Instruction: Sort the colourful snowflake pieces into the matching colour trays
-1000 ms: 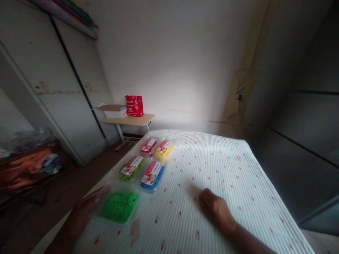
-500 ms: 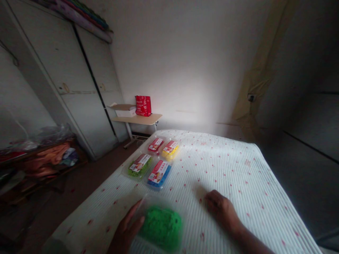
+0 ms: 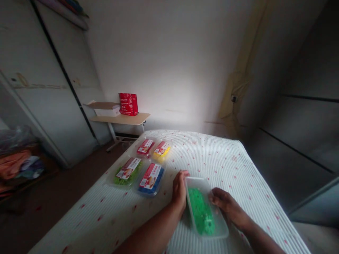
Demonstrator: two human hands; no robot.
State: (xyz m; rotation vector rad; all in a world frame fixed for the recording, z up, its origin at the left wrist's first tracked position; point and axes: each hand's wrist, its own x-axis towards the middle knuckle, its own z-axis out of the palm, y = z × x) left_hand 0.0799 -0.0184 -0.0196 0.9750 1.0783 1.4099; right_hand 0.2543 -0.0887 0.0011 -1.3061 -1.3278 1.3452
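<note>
A clear plastic box point(image 3: 219, 225) with bright green contents point(image 3: 202, 211) is between my hands, low in the view and somewhat tilted. My left hand point(image 3: 180, 188) presses against its left wall near the far corner, fingers closed along the side. My right hand point(image 3: 224, 203) grips the right wall, with the thumb and fingers at the rim. What exactly the green stuff is cannot be made out. To the left lie labelled clear boxes: one with blue contents point(image 3: 151, 179), one light green point(image 3: 128, 171), one yellow point(image 3: 162, 151) and one red point(image 3: 145, 146).
The boxes lie on a bed with a white, ribbed, red-dotted cover point(image 3: 209, 153). Beyond its far left corner stands a small table point(image 3: 132, 119) with a red bag point(image 3: 128, 104) and a white carton point(image 3: 107, 111). A pale wardrobe point(image 3: 53, 106) is at left.
The box with green contents has shifted right and turned lengthwise. My right hand has come off the bed cover onto its right side; my left hand remains at its left. The view has swung right.
</note>
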